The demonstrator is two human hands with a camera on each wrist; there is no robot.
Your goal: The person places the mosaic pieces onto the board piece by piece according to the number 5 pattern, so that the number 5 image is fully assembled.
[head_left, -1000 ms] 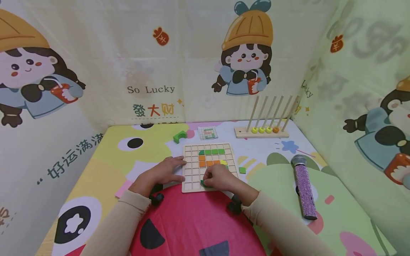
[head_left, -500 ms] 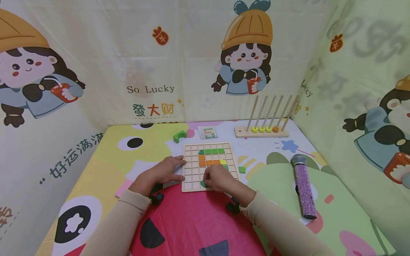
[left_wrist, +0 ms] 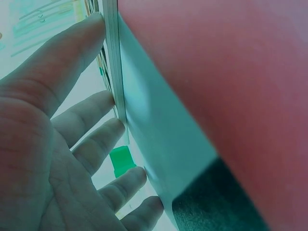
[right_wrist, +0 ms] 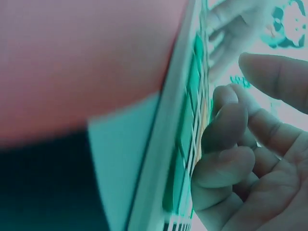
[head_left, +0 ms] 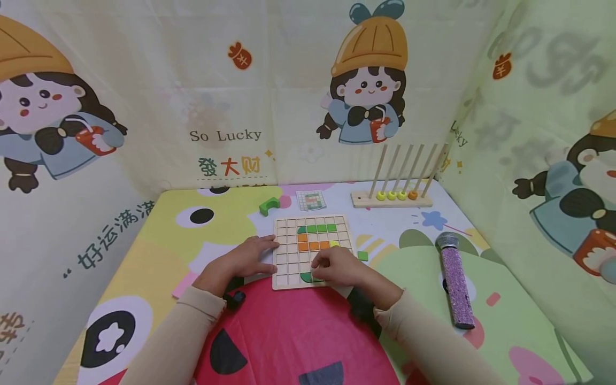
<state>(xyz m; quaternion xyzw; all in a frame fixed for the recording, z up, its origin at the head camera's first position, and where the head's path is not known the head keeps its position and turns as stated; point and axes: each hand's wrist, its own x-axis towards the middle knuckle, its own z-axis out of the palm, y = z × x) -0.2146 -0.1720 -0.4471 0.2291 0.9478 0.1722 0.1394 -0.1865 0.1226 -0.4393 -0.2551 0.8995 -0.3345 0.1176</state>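
My left hand rests at the left edge of a wooden grid board; in the left wrist view its straight fingers touch the board's side. Over the board's lower right is my right hand. In the right wrist view its fingers are curled and the thumb stands apart from them, with no piece visible between. Beside its fingertips, a dark green rounded piece lies in the bottom row, its right part hidden. Green tiles, orange tiles and a yellow tile sit higher on the grid.
A loose green tile lies right of the board. Behind it are a green arch block and a pattern card. A wooden peg stand with beads is at the back right. A glittery purple microphone lies at right.
My right hand has drawn to the right, its fingers now spread further apart, and more of the dark green bottom-row piece shows. The left hand stays put.
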